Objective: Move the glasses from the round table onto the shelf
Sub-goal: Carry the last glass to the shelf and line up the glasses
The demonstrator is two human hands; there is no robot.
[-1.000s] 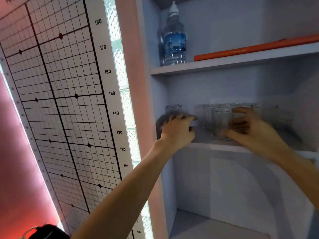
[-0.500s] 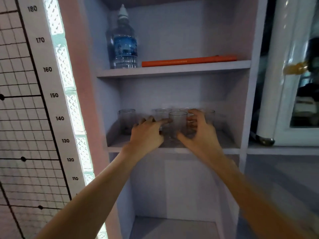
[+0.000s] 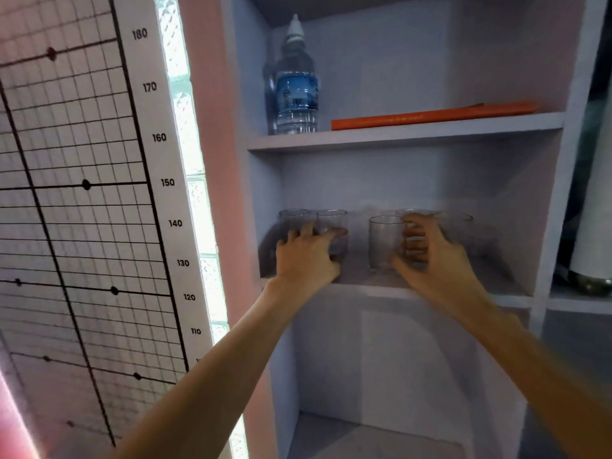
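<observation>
Several clear tumblers stand on the middle shelf (image 3: pixel 364 288) of a pale cabinet. My left hand (image 3: pixel 306 260) curls its fingers round one glass (image 3: pixel 332 221), which sits right beside the leftmost glass (image 3: pixel 293 218). My right hand (image 3: pixel 433 263) holds another glass (image 3: pixel 384 241) from its right side, with the thumb low at the base and the fingers curled at its wall. Two more glasses, one (image 3: pixel 414 213) partly hidden by my right hand and one (image 3: pixel 455 220) further right, stand at the back. The round table is out of view.
On the upper shelf (image 3: pixel 397 139) stand a water bottle (image 3: pixel 296 91) and a flat orange book (image 3: pixel 430 115). A height chart (image 3: pixel 82 193) and a lit glass-block strip (image 3: pixel 195 200) are on the left. A lower compartment (image 3: pixel 371 432) opens below.
My hands have spread apart along the shelf. The left hand went left with its glass, up to the leftmost glass; the right hand stays at the glass in the middle.
</observation>
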